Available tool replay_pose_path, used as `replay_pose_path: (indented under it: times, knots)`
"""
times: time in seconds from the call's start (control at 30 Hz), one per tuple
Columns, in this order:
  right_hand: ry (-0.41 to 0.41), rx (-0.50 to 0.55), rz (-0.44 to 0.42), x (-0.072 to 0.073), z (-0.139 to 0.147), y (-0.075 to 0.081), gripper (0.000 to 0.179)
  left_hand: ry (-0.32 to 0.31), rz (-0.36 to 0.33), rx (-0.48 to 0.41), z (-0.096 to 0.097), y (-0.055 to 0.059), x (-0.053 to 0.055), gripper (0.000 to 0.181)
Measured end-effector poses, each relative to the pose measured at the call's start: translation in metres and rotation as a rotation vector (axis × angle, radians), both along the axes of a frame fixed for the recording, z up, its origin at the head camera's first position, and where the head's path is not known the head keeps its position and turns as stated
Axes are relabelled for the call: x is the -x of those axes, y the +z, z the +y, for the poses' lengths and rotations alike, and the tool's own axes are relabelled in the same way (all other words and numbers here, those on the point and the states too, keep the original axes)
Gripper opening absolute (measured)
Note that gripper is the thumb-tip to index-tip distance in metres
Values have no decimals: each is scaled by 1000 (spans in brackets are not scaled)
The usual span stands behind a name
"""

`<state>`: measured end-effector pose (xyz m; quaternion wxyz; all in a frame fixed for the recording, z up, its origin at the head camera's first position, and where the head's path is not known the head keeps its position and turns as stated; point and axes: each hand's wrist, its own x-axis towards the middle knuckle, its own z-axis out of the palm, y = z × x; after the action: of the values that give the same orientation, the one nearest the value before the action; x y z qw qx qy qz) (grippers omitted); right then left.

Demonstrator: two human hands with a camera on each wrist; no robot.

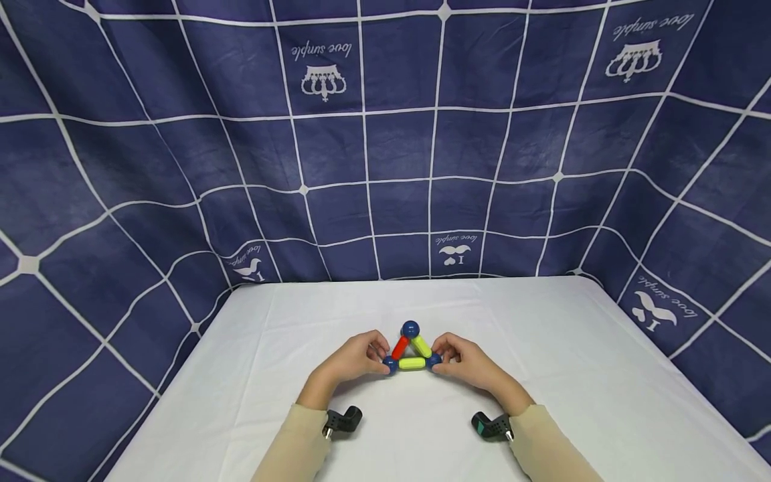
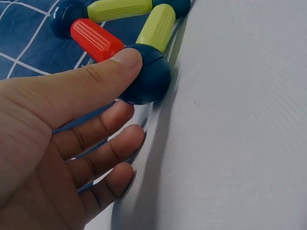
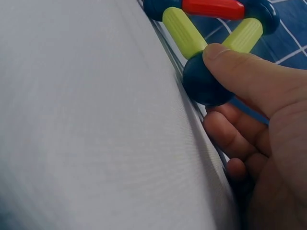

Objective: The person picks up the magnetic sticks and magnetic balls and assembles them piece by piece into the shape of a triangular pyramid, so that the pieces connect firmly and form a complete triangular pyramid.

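Note:
A toy triangle of building rods and dark blue balls is held near the table's middle, its apex pointing away from me. One side is a red rod point(image 1: 400, 347); the other two are a yellow-green rod point(image 1: 421, 346) and a second yellow-green rod point(image 1: 412, 363) along the near side. The far corner is a blue ball point(image 1: 411, 329). My left hand point(image 1: 354, 358) pinches the near-left blue ball point(image 2: 151, 79), thumb on top. At the near-right blue ball point(image 3: 204, 84), my right hand point(image 1: 472, 363) grips likewise. Fingertips under both balls are partly hidden.
A white cloth point(image 1: 415, 428) covers the table. Behind it and at both sides hangs a dark blue curtain point(image 1: 397, 147) with white grid lines. Black wrist devices sit at the left wrist point(image 1: 343, 420) and the right wrist point(image 1: 490, 425).

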<state>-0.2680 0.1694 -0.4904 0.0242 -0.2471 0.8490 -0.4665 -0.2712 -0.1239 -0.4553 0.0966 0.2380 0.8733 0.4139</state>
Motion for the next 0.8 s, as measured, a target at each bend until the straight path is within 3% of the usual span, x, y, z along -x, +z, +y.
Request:
replay_pose_path:
  times: [0.17,0.43,0.8]
  knots:
    - [-64,-4,17,0,-3,0,31,25,32,2,1,-2,1,27]
    - [-175,-14,69,1,-9,-2,29,111,53,-27,3,-8,3,25]
    - [-185,-19,40,-2,-11,0,29,126,33,-16,2,-8,1,26]
